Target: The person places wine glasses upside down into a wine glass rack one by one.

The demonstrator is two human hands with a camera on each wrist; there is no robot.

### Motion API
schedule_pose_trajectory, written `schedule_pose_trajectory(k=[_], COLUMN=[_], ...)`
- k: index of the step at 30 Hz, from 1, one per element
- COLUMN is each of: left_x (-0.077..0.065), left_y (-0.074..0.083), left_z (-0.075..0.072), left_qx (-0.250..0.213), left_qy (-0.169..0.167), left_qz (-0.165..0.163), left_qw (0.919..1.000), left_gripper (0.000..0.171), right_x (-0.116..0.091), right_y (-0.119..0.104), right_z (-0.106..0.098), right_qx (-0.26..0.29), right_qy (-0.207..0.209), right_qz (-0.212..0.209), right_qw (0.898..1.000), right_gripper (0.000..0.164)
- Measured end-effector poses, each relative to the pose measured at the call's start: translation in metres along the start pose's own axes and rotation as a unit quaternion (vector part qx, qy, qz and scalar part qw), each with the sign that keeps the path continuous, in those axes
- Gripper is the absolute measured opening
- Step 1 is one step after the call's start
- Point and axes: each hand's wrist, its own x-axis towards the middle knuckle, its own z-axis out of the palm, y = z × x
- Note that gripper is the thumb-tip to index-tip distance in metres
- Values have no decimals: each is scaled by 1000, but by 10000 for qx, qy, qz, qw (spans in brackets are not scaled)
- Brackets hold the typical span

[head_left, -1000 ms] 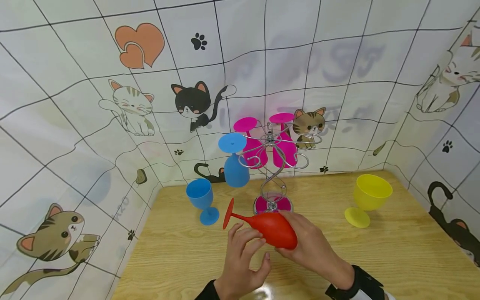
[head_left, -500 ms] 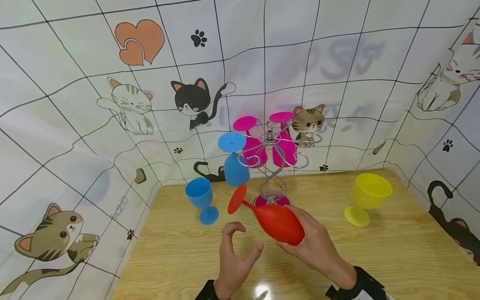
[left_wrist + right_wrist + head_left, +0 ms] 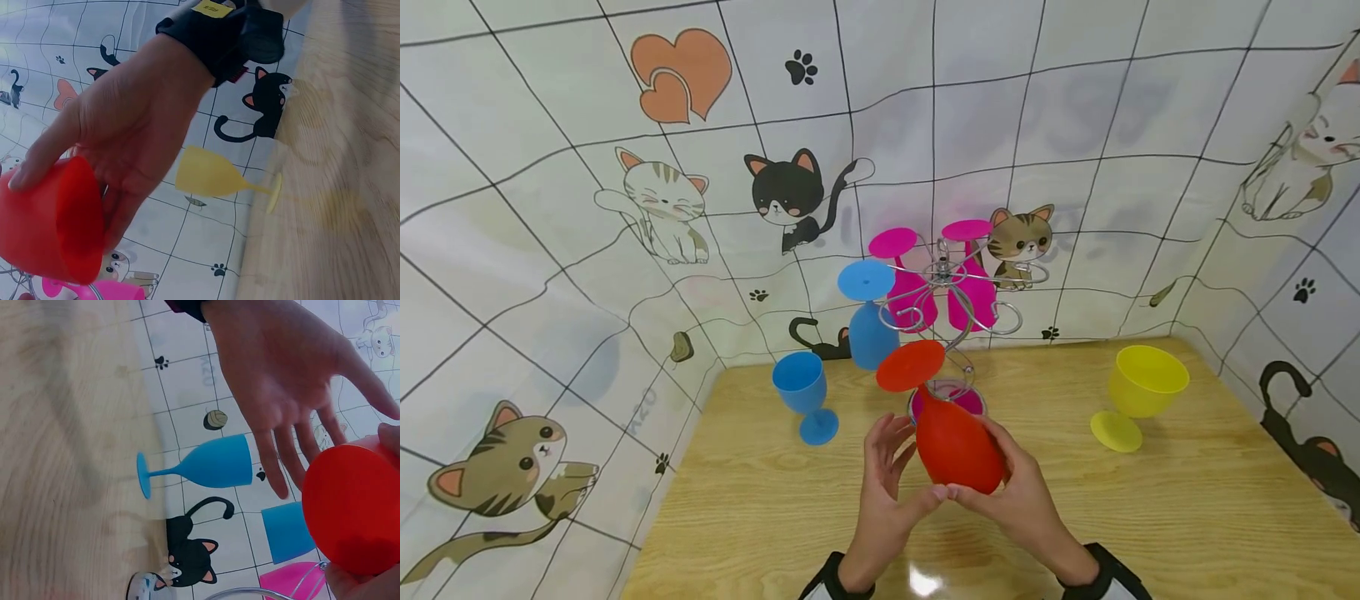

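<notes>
A red plastic goblet (image 3: pixel 958 446) is held upside down and tilted above the table, its round foot up and its mouth low. My right hand (image 3: pixel 1030 500) grips the bowl from the right, thumb near the rim; the left wrist view also shows this right hand (image 3: pixel 137 112) round the bowl. On the other side, my left hand (image 3: pixel 883 492) is beside the bowl, its thumb tip close to the right thumb. In the right wrist view the left hand (image 3: pixel 281 375) has its fingers extended and spread, near the goblet's rim (image 3: pixel 312 481).
Behind the goblet stands a silver wire rack (image 3: pixel 943 275) with one blue goblet (image 3: pixel 874 333) and two pink goblets (image 3: pixel 973 300) hanging upside down. A blue goblet (image 3: pixel 800 383) stands left on the wooden table (image 3: pixel 737 500), a yellow one (image 3: pixel 1150 383) right. A cat-print sheet (image 3: pixel 700 200) lines the walls.
The red goblet has turned from nearly level to steeper, foot swinging up and right. My left hand drew back from its stem, then came in beside the bowl; the right kept its grip.
</notes>
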Motion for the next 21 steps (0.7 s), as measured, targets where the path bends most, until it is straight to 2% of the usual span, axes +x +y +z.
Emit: schedule_pose_trajectory(k=[8, 16, 21], left_x=[0, 2, 2], left_y=[6, 9, 7], left_z=[10, 16, 20], left_qx=[429, 222, 78], left_qy=[-85, -149, -204], left_qz=[-318, -481, -609], left_qw=[9985, 9985, 9979], left_gripper=[94, 94, 93], right_x=[-4, -7, -9], right_y=[4, 14, 16], right_z=[7, 19, 25], right_qx=[183, -197, -412], right_qy=[139, 691, 805], right_qz=[25, -431, -774], right_qw=[9997, 9965, 9929], right_gripper=[79, 83, 86])
